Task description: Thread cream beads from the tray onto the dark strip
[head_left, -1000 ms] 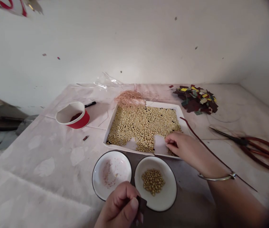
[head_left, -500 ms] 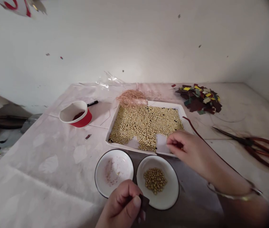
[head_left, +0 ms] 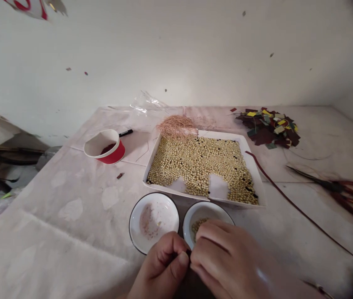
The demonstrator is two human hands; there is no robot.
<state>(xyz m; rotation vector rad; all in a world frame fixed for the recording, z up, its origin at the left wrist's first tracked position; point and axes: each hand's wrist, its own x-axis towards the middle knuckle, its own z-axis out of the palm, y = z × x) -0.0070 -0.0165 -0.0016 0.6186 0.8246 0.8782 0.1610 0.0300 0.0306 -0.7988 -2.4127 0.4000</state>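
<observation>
My left hand [head_left: 165,263] pinches a small dark piece, mostly hidden between the fingers, at the bottom centre. Against it, my right hand [head_left: 223,257] is closed, its fingertips meeting the left ones; what it holds is too hidden to name. Just beyond the right hand, a white bowl [head_left: 220,209] with small beige beads [head_left: 197,226] is partly covered. Left of it is another white bowl [head_left: 168,211] with reddish residue. Behind both bowls lies a white tray [head_left: 262,195] full of pale round beads [head_left: 191,160], with a few dark ones.
A red and white cup [head_left: 114,154] and a black marker [head_left: 126,133] are at left. Copper-coloured thread [head_left: 176,126] lies behind the tray. At right are coloured scraps [head_left: 260,131], a dark red cord [head_left: 284,195] and scissors [head_left: 335,185].
My right hand has moved from the tray's front right corner, down and left, to meet my left hand. The bead bowl is now partly covered. The view has shifted slightly.
</observation>
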